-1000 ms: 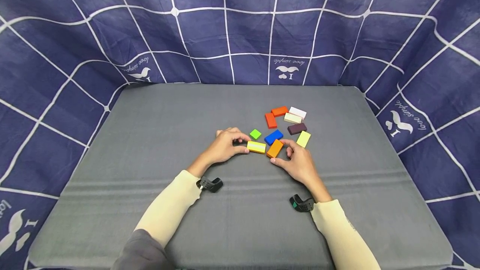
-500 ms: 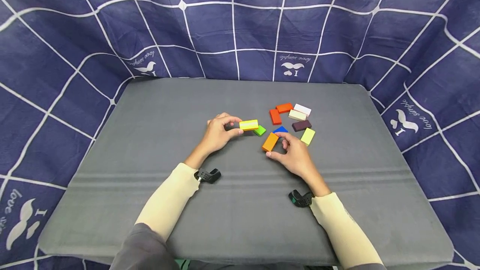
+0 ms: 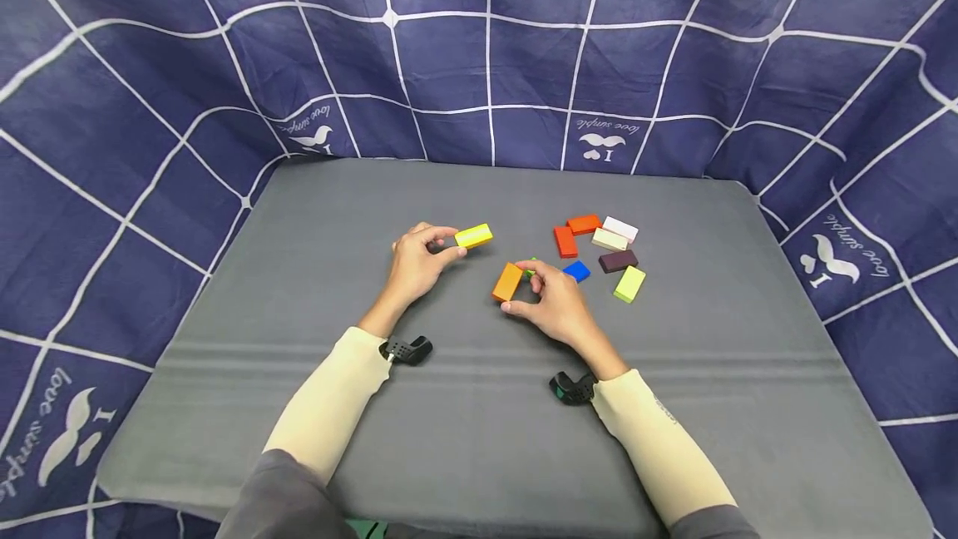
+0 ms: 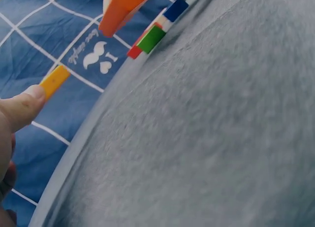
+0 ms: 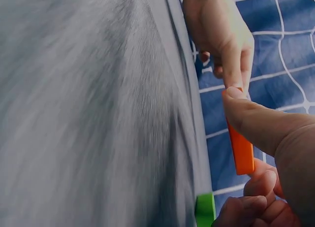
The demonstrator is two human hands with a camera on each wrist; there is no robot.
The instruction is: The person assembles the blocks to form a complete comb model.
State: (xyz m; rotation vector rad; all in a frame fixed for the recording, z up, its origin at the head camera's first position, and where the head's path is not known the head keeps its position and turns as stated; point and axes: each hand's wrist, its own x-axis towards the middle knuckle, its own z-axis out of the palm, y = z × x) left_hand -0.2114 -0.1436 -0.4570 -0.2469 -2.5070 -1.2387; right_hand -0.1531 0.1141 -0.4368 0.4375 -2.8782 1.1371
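My left hand (image 3: 416,263) pinches one end of a yellow block (image 3: 474,236) between thumb and fingers. In the left wrist view that yellow block (image 4: 55,81) juts out past the thumb. An orange block (image 3: 508,282) is gripped by its ends in my right hand (image 3: 557,304), and the right wrist view shows the orange block (image 5: 241,143) between thumb and fingers. Behind the right fingers lies a small green block (image 3: 531,267), mostly hidden in the head view. A blue block (image 3: 577,271) lies just right of that hand.
Farther right on the grey table (image 3: 374,439) lie two red blocks (image 3: 565,241), a white block (image 3: 621,229), a cream block (image 3: 609,239), a dark purple block (image 3: 618,261) and a lime-yellow block (image 3: 630,284). Blue cloth (image 3: 524,65) with white lines hangs around the table's back and sides.
My left hand has lifted the yellow block and carried it left and away from me. The right hand has moved left with the orange block, past the blue one and now covering part of the green.
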